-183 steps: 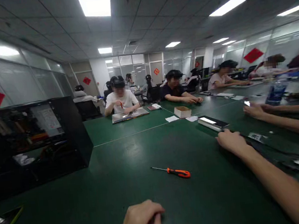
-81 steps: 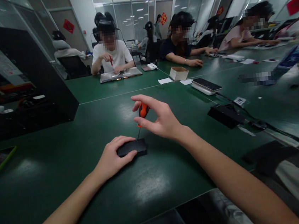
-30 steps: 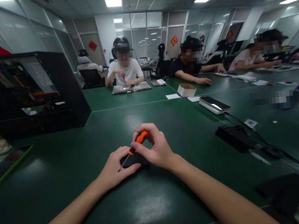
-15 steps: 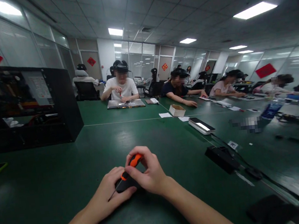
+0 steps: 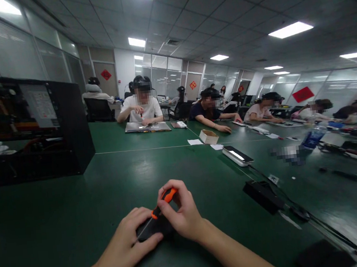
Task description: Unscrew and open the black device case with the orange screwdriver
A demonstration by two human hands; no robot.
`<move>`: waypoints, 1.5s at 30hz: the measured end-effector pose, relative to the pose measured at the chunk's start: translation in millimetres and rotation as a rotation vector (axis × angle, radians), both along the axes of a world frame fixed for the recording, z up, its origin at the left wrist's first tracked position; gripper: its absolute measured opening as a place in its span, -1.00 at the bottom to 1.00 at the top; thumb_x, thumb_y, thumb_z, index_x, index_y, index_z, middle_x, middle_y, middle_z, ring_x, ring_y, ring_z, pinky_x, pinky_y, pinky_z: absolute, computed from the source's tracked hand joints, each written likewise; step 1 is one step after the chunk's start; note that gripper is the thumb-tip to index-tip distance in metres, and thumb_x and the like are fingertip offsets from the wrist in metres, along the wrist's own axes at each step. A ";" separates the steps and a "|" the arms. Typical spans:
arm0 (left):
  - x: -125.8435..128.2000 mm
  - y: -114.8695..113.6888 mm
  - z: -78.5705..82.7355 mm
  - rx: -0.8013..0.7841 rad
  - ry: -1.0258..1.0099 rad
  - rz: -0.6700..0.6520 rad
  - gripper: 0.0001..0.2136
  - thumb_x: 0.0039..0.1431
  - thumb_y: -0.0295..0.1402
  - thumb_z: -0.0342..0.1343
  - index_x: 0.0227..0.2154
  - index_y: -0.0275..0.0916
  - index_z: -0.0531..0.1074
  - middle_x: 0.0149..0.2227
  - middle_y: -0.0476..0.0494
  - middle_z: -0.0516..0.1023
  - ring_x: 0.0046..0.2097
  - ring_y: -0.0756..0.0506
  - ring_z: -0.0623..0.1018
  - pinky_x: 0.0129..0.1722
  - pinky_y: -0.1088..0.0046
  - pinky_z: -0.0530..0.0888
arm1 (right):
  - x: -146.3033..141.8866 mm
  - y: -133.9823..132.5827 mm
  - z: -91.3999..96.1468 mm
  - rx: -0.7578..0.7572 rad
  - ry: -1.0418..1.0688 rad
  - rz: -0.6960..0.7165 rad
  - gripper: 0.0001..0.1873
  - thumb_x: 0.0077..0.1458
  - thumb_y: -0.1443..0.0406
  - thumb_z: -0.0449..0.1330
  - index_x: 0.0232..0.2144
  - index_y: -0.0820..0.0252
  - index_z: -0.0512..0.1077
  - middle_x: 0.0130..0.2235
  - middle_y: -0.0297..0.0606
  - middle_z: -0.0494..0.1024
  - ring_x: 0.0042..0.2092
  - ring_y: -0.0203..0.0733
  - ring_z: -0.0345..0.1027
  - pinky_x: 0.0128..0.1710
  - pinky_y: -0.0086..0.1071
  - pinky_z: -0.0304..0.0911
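My left hand [image 5: 130, 236] lies over a small flat black device [image 5: 155, 229] on the green table [image 5: 79, 220], fingers curled around its edges and holding it down. My right hand [image 5: 182, 214] pinches the orange handle of a small screwdriver [image 5: 163, 198]. The shaft slants down and left, its tip at the device's left end by my left fingers. Most of the device is hidden under both hands.
A black open computer case [image 5: 28, 128] stands at the left. To the right lie a black power brick [image 5: 263, 194] with cables, a phone on a white box [image 5: 236, 156] and a small cardboard box [image 5: 208, 136]. Several people sit working along the far side.
Over the last second both hands stayed on the device with the screwdriver tilted; the view tipped upward, so the hands sit lower in frame. Earlier the screwdriver lay loose on the table.
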State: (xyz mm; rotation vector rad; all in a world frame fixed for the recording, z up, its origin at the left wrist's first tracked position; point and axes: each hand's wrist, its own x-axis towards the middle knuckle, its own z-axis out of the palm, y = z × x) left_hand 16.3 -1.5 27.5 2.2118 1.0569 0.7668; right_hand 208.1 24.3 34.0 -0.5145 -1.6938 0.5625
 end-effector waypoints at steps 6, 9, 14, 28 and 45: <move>-1.4 0.9 -5.7 -0.005 0.000 0.066 -0.72 0.15 -0.31 0.27 -0.05 -0.10 0.55 -0.08 -0.14 0.61 -0.04 -0.22 0.56 -0.01 0.24 0.47 | 12.2 5.9 1.2 0.091 -0.013 -0.162 -0.65 0.23 0.38 0.20 0.04 0.06 0.26 -0.26 -0.31 0.51 -0.31 -0.27 0.42 -0.26 -0.37 0.42; -2.4 0.3 -4.6 -0.010 0.005 0.058 -0.73 0.16 -0.31 0.25 -0.05 -0.09 0.55 -0.07 -0.14 0.60 -0.02 -0.23 0.56 0.01 0.23 0.46 | 16.1 7.6 1.5 0.126 -0.047 -0.184 -0.61 0.22 0.39 0.20 0.06 0.05 0.25 -0.25 -0.30 0.52 -0.32 -0.27 0.43 -0.28 -0.37 0.42; -3.0 -1.0 -1.9 0.005 -0.021 0.038 -0.72 0.17 -0.33 0.23 -0.04 -0.09 0.55 -0.06 -0.14 0.61 -0.03 -0.22 0.57 0.01 0.24 0.49 | 16.8 6.3 5.4 0.215 -0.066 -0.215 -0.59 0.19 0.42 0.20 0.05 0.04 0.26 -0.27 -0.32 0.50 -0.35 -0.29 0.42 -0.31 -0.39 0.42; -11.6 2.3 -4.9 -0.056 -0.121 0.027 -0.70 0.32 -0.36 -0.02 0.00 -0.07 0.54 0.02 -0.12 0.62 0.06 -0.21 0.57 0.11 0.24 0.46 | 18.8 6.6 4.8 0.186 -0.049 -0.232 -0.62 0.21 0.40 0.17 0.05 0.06 0.25 -0.27 -0.32 0.48 -0.34 -0.28 0.40 -0.30 -0.37 0.41; -5.9 0.2 1.6 -0.116 -0.106 0.068 -0.76 0.21 -0.37 0.12 -0.09 -0.10 0.56 -0.06 -0.09 0.63 0.00 -0.20 0.58 0.07 0.25 0.44 | 19.9 2.9 2.0 0.230 -0.018 -0.231 -0.52 0.16 0.46 0.18 0.10 0.02 0.27 -0.26 -0.31 0.48 -0.34 -0.26 0.41 -0.32 -0.36 0.42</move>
